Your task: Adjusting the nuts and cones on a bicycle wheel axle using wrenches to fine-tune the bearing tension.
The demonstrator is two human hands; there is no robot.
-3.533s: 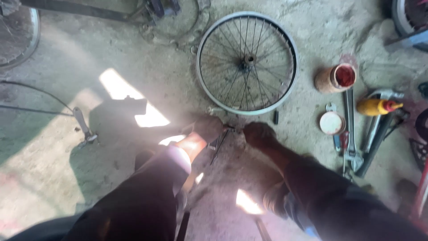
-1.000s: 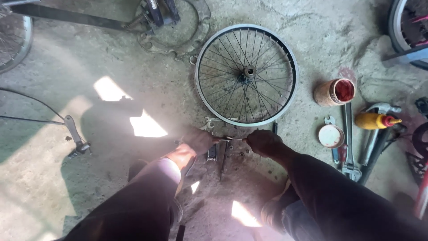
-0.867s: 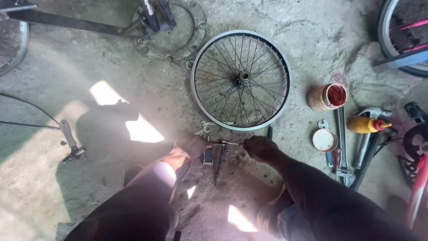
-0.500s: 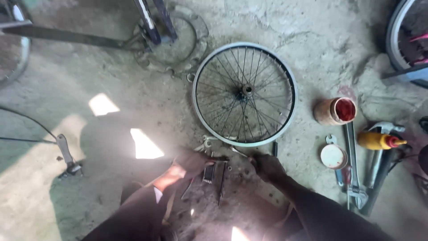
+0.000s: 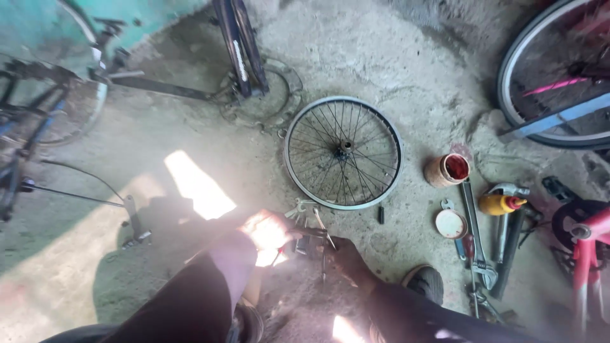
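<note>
- Head view looks down on a dusty concrete floor, with a bright patch of sun beside the person's left arm.
- Largest of the loose things is the bare spoked wheel rim, lying flat on the floor just beyond both hands; it has no tyre, a silver rim, thin dark spokes and a small hub at its centre.
- Small metal tools lie and stand in a cluster between the two hands, just below the rim's near edge: thin, dark, rod-like pieces and a pale key-like bunch; what each one is cannot be told.
- Left hand, washed out by the sun, is curled with its fingers at the cluster's left side; whether it grips a piece cannot be told.
- Right hand, in shadow, is closed low at the cluster's right side, touching a dark piece; its grip is too dark to judge.
- To the right of the rim stand a rusty tin with red inside, a round lid, long wrenches and a yellow oil bottle.
- Compared with half a second ago, the rim sits farther from the hands' cluster in view, more of the dark bicycle frame shows at the top, and the hands remain at the same cluster.
</note>
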